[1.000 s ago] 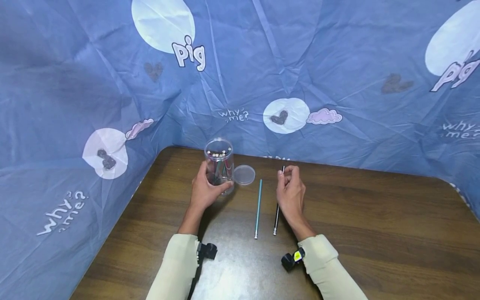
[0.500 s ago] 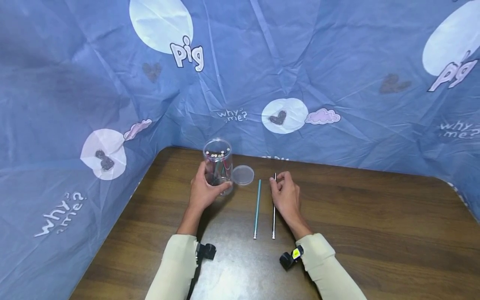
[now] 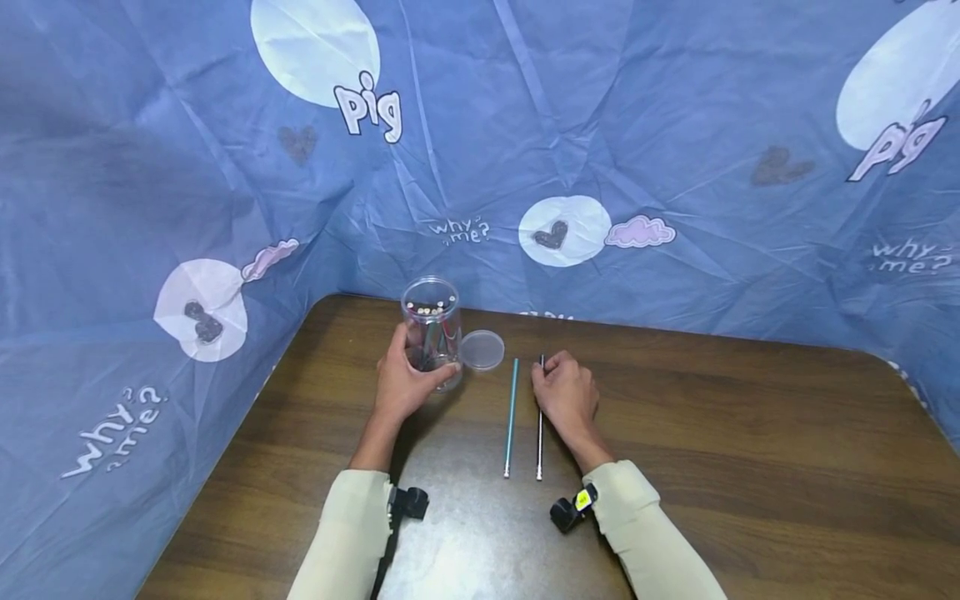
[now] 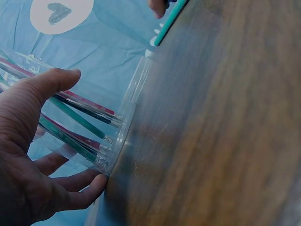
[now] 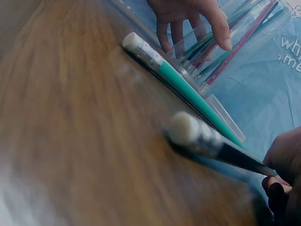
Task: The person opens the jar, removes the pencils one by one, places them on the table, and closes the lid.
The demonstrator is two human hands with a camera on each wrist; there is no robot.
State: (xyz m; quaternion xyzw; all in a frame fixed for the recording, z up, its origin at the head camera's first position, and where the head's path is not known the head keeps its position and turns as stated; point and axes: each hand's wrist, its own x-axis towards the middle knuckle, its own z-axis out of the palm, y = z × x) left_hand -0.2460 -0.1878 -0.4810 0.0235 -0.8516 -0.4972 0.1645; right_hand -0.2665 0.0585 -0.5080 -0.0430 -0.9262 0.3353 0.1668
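The right hand (image 3: pixel 567 392) had its grip pinched on the black pencil (image 3: pixel 540 442) near the far end; the left hand (image 3: pixel 405 379) had its thumb and fingers curled round the clear jar (image 3: pixel 453 333), which stood upright on the table (image 3: pixel 750 417) with a bunch of pencils (image 4: pixel 77 117) inside; the black pencil lay just beside the teal pencil (image 3: pixel 512 417), apart from it, with both eraser ends toward the person; whether the black one rested fully on the wood, I could not tell.

A light pinch seemed best for so thin a shaft, moved without brushing its neighbour; the left hand probably did well to steady the jar low down, without squeezing a wall that looked like thin plastic; the round lid (image 3: pixel 482 350) lay flat close beside the jar and called for some care.

The table was dark, grained wood with rounded far corners and a bright glare (image 3: pixel 457 558) near the person; behind it hung a creased blue cloth (image 3: pixel 465 125), printed with hearts, clouds and lettering such as "pig" and "why me?".
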